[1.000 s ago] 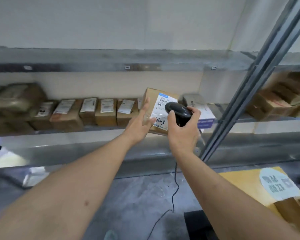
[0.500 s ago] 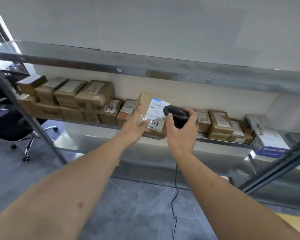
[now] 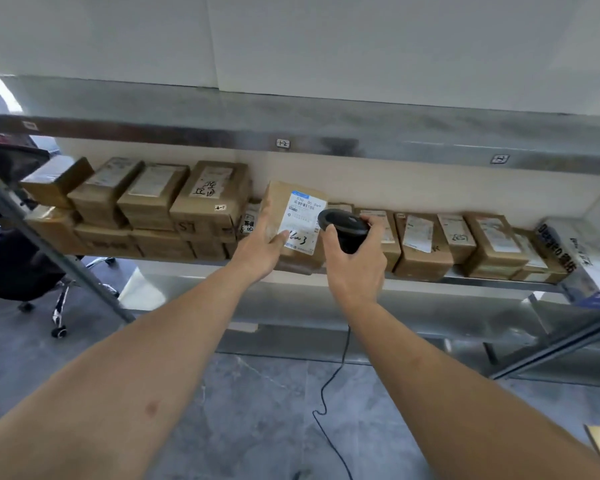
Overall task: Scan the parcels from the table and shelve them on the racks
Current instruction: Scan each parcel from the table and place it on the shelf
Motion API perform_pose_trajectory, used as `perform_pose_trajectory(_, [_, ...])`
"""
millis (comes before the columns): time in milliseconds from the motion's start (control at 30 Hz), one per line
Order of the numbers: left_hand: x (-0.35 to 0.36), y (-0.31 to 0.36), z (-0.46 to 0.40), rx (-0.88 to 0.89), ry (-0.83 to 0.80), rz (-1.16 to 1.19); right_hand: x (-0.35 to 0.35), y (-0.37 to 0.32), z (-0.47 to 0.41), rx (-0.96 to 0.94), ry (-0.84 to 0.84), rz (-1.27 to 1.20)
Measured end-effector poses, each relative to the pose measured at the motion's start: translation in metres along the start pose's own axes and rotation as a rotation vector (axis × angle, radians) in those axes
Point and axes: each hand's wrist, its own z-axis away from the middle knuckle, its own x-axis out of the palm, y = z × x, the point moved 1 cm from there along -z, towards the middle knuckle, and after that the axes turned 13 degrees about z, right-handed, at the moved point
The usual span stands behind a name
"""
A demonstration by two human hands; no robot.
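Far to my left there is a black chair (image 3: 21,268) on wheels on the gray floor (image 3: 257,410). A slanted metal post (image 3: 49,251) of the rack crosses in front of it. Next come brown boxes (image 3: 146,209) piled two high on the shelf (image 3: 378,282).

Then comes my left hand (image 3: 260,251). It is wrapped around the left side of a small brown parcel (image 3: 293,223), with my thumb on the bottom of its white label (image 3: 302,221). I hold the parcel up in front of the shelf, in the gap between the tall pile and the row of boxes on the right. I cannot tell if its bottom edge touches the shelf yet.

Just beside the label is the black scanner (image 3: 343,228). My right hand (image 3: 357,261) is closed around it, and its head points at the label. Its thin black wire (image 3: 329,393) hangs down to the floor.

On the right, more small boxes (image 3: 465,244) sit side by side, and a white box (image 3: 582,261) leans at the far end.

What could go wrong? I only grip one side of the parcel, so it could tip and fall if I loosen my fingers. The gap looks tight, so a hard push could bump the boxes next to it. My thumb covers part of the label, so the scan might fail. The wire could trip my feet.
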Motion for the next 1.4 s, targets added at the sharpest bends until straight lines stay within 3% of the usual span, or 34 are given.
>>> perform_pose_trajectory(467, [-0.01,-0.022,-0.129,-0.21,0.078,0.001,0.097,0.005,-0.108,-0.023,-0.102,0.01])
perform_pose_trajectory(600, [-0.009,-0.023,-0.149,-0.182,0.13,-0.024,0.114,0.006,-0.126,-0.022,-0.129,0.017])
perform_pose_trajectory(700, [-0.007,-0.021,-0.156,-0.176,0.158,-0.207,0.124,0.006,-0.134,-0.023,-0.146,0.028])
perform_pose_trajectory(833, [-0.009,-0.016,-0.159,-0.027,0.174,-0.587,0.129,0.003,-0.14,-0.027,-0.144,0.037])
perform_pose_trajectory(933, [-0.008,-0.006,-0.157,0.135,0.09,-0.645,0.13,-0.001,-0.139,-0.028,-0.134,0.033])
perform_pose_trajectory(1067, [-0.005,-0.003,-0.156,0.078,-0.133,-0.595,0.13,-0.005,-0.136,-0.023,-0.111,0.032])
perform_pose_trajectory(1400, [0.0,-0.011,-0.166,0.039,-0.155,-0.677,0.118,0.003,-0.134,-0.001,-0.12,0.048])
